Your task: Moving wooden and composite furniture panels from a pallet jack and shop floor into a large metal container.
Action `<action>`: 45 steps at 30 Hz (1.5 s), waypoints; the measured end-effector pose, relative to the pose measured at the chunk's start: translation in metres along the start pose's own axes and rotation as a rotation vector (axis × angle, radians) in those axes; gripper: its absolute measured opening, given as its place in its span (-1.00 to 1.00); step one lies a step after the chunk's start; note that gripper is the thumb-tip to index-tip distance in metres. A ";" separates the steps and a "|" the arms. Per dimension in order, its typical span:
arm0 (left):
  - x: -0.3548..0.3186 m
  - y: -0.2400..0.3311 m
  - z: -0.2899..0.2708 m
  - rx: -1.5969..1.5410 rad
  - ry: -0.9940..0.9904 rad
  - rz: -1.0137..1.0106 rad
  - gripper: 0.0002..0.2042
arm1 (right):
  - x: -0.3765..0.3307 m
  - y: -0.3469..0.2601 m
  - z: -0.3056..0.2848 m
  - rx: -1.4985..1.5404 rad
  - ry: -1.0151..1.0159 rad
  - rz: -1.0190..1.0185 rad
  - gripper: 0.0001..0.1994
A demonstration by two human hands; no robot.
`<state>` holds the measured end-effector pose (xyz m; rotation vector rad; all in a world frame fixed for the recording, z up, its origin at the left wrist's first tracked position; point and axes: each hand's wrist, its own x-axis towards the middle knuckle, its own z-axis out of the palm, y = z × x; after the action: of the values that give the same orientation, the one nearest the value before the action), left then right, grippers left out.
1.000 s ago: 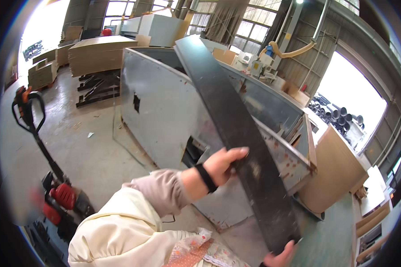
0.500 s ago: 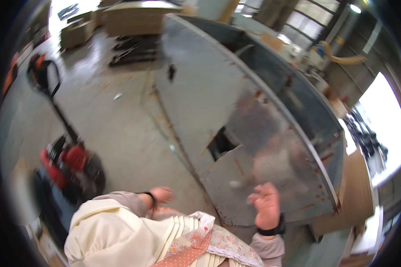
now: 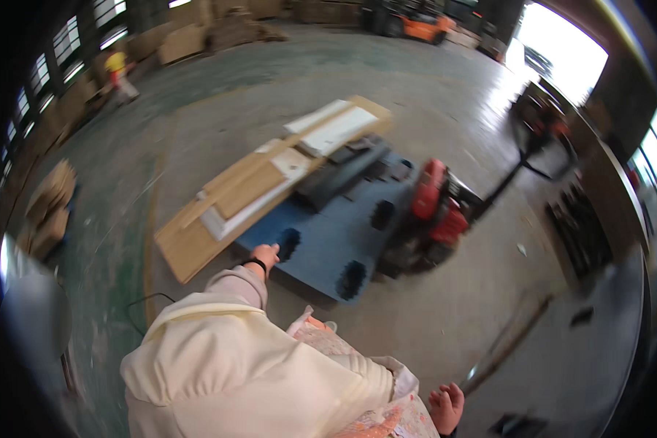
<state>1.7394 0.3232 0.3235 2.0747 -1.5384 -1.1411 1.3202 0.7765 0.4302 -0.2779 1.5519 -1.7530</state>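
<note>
Beside the flat blue pallet with dark oval openings (image 3: 321, 247), I note both bare hands well apart.
Left hand (image 3: 265, 255) is at the pallet's near left edge; contact cannot be confirmed, and blur prevents me from telling whether its fingers are closed. Right hand (image 3: 446, 407) is low in view, fingers loosely bent and parted, nothing visible within them. On the pallet I record long dark grey pieces (image 3: 336, 181), lying alongside long tan boards (image 3: 252, 191) that carry white panels (image 3: 339, 130). Red-and-black pallet jack (image 3: 445, 223) stands at the pallet's right side, its handle tilted outward.
</note>
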 end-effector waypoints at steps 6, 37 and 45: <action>-0.016 -0.145 -0.072 0.065 0.272 -0.595 -0.38 | 0.064 -0.058 0.087 -0.340 0.064 -0.149 -0.64; 0.331 -0.052 -0.101 0.635 -0.183 0.438 -0.32 | 0.432 0.277 0.513 -0.964 -0.294 0.549 -0.49; 0.581 -0.032 -0.034 0.906 0.128 0.478 -0.16 | 0.512 0.461 0.647 -0.522 -0.068 0.773 -0.24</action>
<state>1.8454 -0.1982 0.0861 1.9541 -2.5908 -0.1093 1.5480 -0.0323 -0.0024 0.0249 1.7323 -0.7323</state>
